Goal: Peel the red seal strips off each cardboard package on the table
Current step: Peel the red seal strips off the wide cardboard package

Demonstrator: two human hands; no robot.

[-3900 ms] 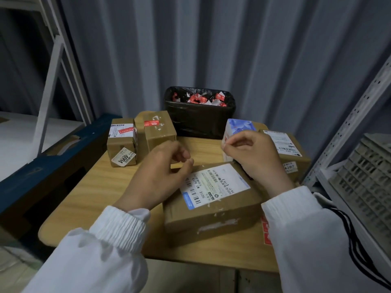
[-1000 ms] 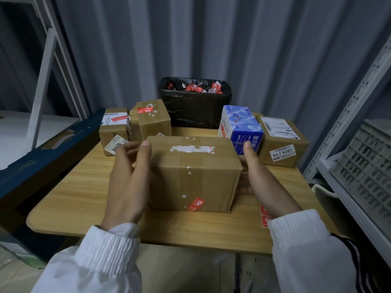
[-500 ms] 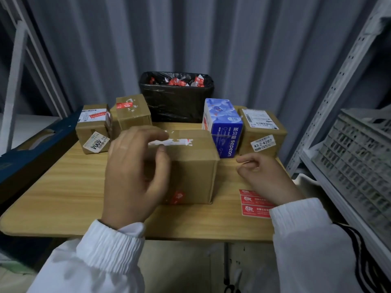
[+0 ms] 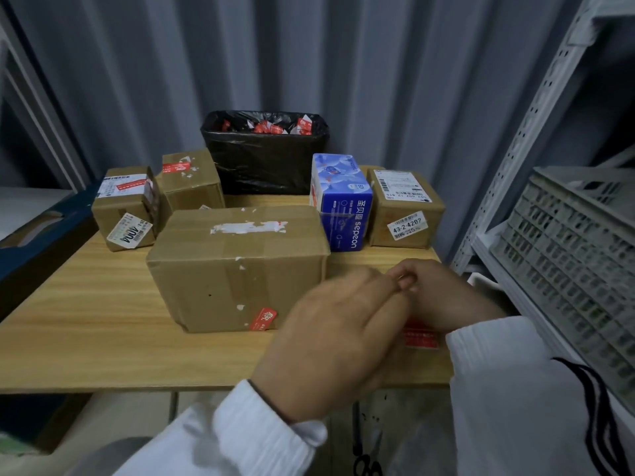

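Note:
A large cardboard box point(image 4: 237, 266) stands mid-table, with white torn residue point(image 4: 247, 227) on top and a small red seal strip point(image 4: 264, 319) low on its front. My left hand point(image 4: 336, 341) and right hand point(image 4: 443, 297) are to its right, off the box, and meet at the fingertips. The right hand's fingers are curled shut; the left is blurred, and nothing shows between the fingers. At the back left, two small boxes point(image 4: 125, 207) point(image 4: 190, 180) carry red strips point(image 4: 130, 184) point(image 4: 176, 167). Another labelled box point(image 4: 403, 207) stands at the back right.
A black-lined bin point(image 4: 264, 152) holding peeled red strips stands at the table's back. A blue tissue box point(image 4: 342, 201) stands beside the large box. Red stickers point(image 4: 421, 334) lie on the table under my hands. A metal shelf with a grey crate point(image 4: 567, 262) is close on the right.
My hands turned the large box so its label no longer shows, then let go of it. The left hand has moved right, off the box, to meet the right hand.

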